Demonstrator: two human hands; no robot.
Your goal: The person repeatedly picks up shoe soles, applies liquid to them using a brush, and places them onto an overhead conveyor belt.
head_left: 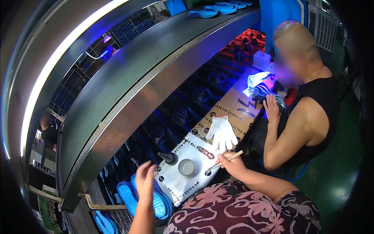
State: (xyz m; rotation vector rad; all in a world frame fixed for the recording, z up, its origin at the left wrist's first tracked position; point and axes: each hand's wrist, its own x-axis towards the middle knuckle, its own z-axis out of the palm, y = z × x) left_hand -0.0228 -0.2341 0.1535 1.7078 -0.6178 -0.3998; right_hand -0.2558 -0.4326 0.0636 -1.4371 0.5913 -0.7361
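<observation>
My right hand (pixel 233 167) is closed around a slim brush (pixel 236 155) with a pale wooden handle, its bristle end low over the white-covered bench (pixel 175 187). My left hand (pixel 145 180) is raised left of the bench, fingers parted and slightly bent, holding nothing. Between my hands stands a round grey cup (pixel 187 167) with whitish stuff inside. Just left of it is a dark bottle (pixel 168 157) with a pointed nozzle. Beyond the cup lie a small red tool (pixel 205 152) and a white knit glove (pixel 223 134). Blue soles (pixel 127 197) are stacked below my left hand.
At right a co-worker (pixel 304 97) sits by the bench, hands at a dark shoe (pixel 276 101). A metal-edged conveyor (pixel 152 74) arches over the left, carrying blue soles (pixel 204 14) at its far end. Dark shoes fill the lower line (pixel 183 111). More blue soles (pixel 104 222) lie at lower left.
</observation>
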